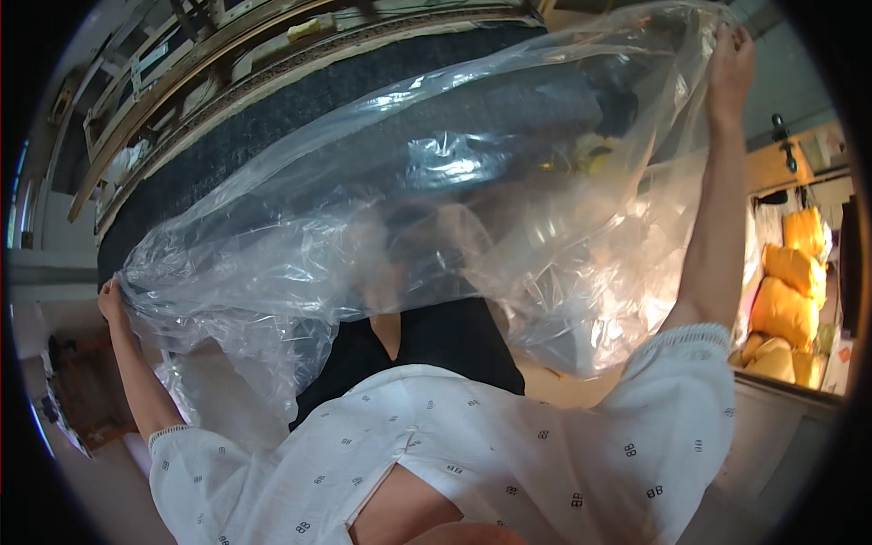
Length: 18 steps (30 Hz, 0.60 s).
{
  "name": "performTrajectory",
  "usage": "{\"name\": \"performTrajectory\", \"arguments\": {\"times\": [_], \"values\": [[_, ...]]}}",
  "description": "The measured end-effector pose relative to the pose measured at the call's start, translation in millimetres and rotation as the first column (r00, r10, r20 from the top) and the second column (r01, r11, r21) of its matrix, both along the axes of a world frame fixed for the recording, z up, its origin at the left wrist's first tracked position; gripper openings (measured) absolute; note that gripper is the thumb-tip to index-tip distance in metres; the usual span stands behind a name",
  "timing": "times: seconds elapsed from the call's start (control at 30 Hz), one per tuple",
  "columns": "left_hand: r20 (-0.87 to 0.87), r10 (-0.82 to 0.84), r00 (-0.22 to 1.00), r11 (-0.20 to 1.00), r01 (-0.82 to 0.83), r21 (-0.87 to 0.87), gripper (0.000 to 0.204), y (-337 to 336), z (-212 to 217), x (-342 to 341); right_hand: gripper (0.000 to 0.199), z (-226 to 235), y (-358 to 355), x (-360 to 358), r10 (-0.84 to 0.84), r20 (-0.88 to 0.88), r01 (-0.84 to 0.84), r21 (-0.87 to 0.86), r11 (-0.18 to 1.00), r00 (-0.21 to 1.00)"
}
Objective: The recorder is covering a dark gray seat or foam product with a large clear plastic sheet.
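Both of our hands spread a clear plastic sheet wide in front of us.
Nearest are our white patterned shirt and black trousers; beyond them the sheet crosses our lower legs, its creases and glare blurring what lies behind, including a yellow shape. Our left grip closes on one end, and our right grip, raised higher, pinches the other. Past the sheet stretches a dark surface, bordered by a wooden frame; off to the right, yellow bundles sit piled.
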<state>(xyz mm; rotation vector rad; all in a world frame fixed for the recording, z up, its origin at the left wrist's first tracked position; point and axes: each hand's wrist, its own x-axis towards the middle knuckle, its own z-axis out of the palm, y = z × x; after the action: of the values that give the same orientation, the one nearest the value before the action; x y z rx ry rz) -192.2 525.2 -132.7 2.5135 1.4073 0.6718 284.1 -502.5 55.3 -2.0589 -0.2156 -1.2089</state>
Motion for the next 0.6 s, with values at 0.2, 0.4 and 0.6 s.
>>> {"name": "performTrajectory", "arguments": {"times": [0.2, 0.4, 0.6], "values": [[0.013, -0.116, 0.993, 0.992, 0.117, -0.048, 0.033, 19, -13, 1, 0.042, -133, 67, -29, 0.344, -0.358, -0.492, -0.531, 0.69, 0.868], [-0.408, 0.146, 0.901, 0.985, -0.17, -0.021, 0.067, 65, 45, -64, 0.054, -116, 135, 8, -0.138, -0.743, -0.42, -0.509, 0.751, 0.655], [0.329, 0.057, 0.942, 0.995, -0.08, 0.055, 0.046, -60, 7, 37, 0.053, -167, 62, 87, 0.36, -0.808, -0.471, 0.117, 0.874, 0.467]]}}
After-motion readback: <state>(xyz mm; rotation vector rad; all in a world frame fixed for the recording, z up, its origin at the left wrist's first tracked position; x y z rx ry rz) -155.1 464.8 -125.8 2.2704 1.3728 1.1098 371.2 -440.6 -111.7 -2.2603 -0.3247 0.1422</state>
